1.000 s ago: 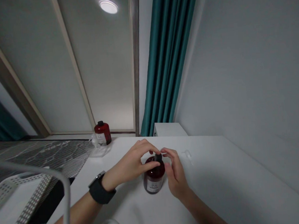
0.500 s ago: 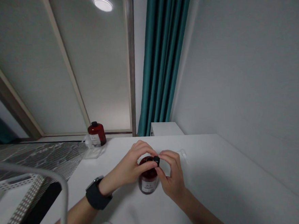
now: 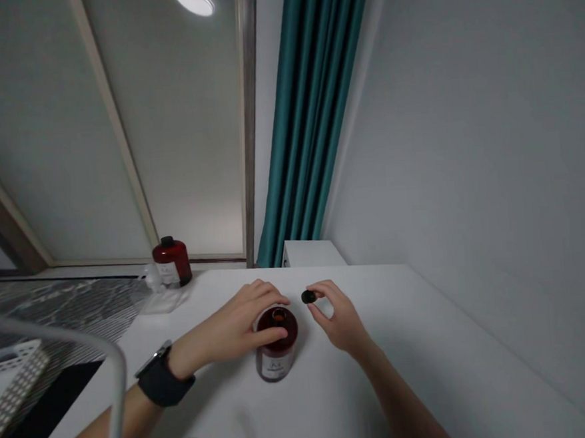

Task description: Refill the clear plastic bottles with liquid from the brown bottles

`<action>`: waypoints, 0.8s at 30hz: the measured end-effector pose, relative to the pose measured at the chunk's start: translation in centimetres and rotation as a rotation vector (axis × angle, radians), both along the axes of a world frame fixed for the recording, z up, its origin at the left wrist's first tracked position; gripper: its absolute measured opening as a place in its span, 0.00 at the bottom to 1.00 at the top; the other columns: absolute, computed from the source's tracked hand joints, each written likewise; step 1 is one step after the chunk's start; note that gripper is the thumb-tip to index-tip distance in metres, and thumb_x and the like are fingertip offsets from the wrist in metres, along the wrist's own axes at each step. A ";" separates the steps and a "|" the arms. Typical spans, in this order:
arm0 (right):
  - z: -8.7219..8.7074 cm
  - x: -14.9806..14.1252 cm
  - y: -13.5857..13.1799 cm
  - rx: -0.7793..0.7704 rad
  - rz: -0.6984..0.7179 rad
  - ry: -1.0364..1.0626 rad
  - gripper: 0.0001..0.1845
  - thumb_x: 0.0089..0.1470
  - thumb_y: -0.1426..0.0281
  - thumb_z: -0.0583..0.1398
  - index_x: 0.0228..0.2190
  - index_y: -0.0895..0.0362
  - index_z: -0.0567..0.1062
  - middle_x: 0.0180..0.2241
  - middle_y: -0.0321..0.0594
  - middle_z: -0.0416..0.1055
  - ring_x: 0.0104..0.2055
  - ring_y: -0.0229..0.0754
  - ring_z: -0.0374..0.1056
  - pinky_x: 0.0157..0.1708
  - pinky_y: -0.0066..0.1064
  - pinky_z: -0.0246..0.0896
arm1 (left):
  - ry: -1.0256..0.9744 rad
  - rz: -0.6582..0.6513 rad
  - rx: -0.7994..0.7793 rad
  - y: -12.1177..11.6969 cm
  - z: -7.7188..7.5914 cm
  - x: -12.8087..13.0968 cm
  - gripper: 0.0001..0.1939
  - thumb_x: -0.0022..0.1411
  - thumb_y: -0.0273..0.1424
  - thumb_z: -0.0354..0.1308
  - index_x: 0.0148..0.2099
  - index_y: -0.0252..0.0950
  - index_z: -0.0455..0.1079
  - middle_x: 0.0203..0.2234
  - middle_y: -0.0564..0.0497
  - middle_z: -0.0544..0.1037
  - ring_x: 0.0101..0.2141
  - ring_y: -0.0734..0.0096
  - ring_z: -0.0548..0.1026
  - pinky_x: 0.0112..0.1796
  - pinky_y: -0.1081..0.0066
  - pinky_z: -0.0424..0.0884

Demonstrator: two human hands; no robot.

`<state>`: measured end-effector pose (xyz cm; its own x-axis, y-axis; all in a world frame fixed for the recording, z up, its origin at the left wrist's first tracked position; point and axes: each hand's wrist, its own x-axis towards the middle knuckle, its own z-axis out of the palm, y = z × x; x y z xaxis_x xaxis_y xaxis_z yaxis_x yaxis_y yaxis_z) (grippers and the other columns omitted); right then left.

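A dark red bottle (image 3: 278, 355) with a white label stands upright on the white table (image 3: 335, 396), its round mouth uncovered. My left hand (image 3: 242, 324), with a black watch (image 3: 166, 380) on the wrist, wraps around the bottle's shoulder, thumb across the near side and fingers behind. Just right of the bottle and apart from it, my right hand (image 3: 340, 317) pinches a small black bottle cap (image 3: 308, 296) between thumb and fingers. The cap is tilted, with one round face turned toward the bottle.
A second red bottle (image 3: 174, 259) with a black cap stands at the table's far left corner, beside a clear plastic item (image 3: 152, 277). White perforated baskets (image 3: 18, 385) lie at left. A pale curved tube (image 3: 114, 385) crosses the lower left foreground.
The cap has come away from the bottle's mouth in my right hand, moving to the right. My left hand has shifted from beside the cap to the bottle's shoulder. The view has turned slightly.
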<state>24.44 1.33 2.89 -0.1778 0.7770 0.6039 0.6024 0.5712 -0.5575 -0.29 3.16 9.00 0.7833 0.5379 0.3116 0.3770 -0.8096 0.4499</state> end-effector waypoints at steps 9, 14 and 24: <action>-2.5 10.1 2.1 -0.468 -0.272 -0.164 0.06 0.50 0.75 0.58 0.32 0.54 0.68 0.23 0.28 0.62 0.26 0.37 0.61 0.27 0.27 0.55 | 0.058 -0.034 -0.126 0.4 0.6 -0.7 0.22 0.60 0.40 0.66 0.54 0.43 0.69 0.47 0.48 0.74 0.48 0.57 0.71 0.50 0.62 0.67; -3.2 11.9 1.7 -0.643 -0.338 -0.250 0.09 0.49 0.79 0.57 0.31 0.54 0.67 0.18 0.25 0.57 0.22 0.35 0.57 0.24 0.25 0.47 | 0.061 -0.029 -0.157 0.4 0.6 -0.6 0.21 0.60 0.40 0.65 0.54 0.43 0.69 0.47 0.48 0.73 0.48 0.57 0.72 0.50 0.62 0.67; -3.8 12.2 1.9 -0.631 -0.395 -0.252 0.14 0.45 0.81 0.58 0.36 0.55 0.72 0.21 0.27 0.62 0.25 0.37 0.61 0.28 0.26 0.51 | 0.061 -0.033 -0.170 0.3 0.8 -0.6 0.20 0.60 0.38 0.66 0.54 0.42 0.69 0.46 0.49 0.73 0.48 0.58 0.72 0.50 0.63 0.68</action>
